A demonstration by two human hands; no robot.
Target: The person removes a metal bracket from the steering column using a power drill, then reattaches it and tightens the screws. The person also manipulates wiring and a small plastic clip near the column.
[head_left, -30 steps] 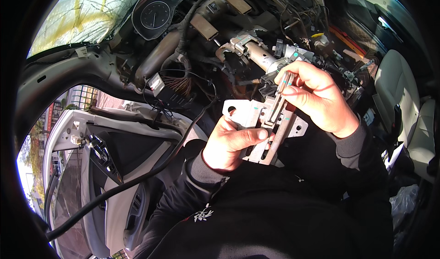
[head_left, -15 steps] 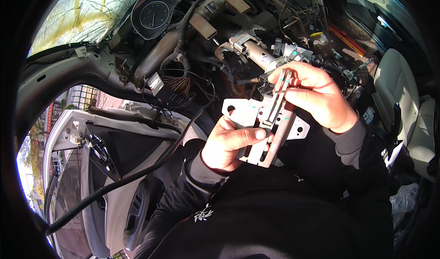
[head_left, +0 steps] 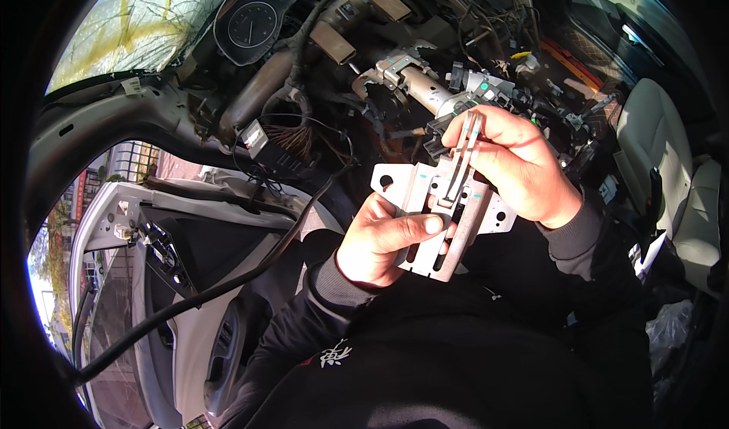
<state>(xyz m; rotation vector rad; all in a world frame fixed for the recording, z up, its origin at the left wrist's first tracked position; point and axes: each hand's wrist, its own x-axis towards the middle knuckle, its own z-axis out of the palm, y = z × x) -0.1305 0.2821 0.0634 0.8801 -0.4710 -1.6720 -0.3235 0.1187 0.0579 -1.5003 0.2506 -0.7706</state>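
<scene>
My left hand [head_left: 383,239] grips a silver metal bracket [head_left: 479,215] with slots, holes and side tabs, its thumb lying across the lower part. My right hand [head_left: 509,163] pinches a narrow slotted metal bar [head_left: 463,156] that stands out from the upper end of the bracket, its fingertips near the bar's top and the thumb along its side. The bracket is tilted slightly, in front of my dark top. Just beyond my hands is a bare steering column [head_left: 421,87] with attached mechanisms, partly hidden by my right hand.
A stripped dashboard surrounds the column, with a gauge [head_left: 247,28], hanging wiring [head_left: 300,137] and a black module [head_left: 269,148]. An open door [head_left: 190,254] is at left, crossed by a thick black cable [head_left: 228,296]. A light seat [head_left: 653,156] and plastic bag [head_left: 668,330] are at right.
Both hands have shifted slightly with the bracket, which has moved a little to the right. My right hand's fingers have adjusted on the bar. Both hands still hold on.
</scene>
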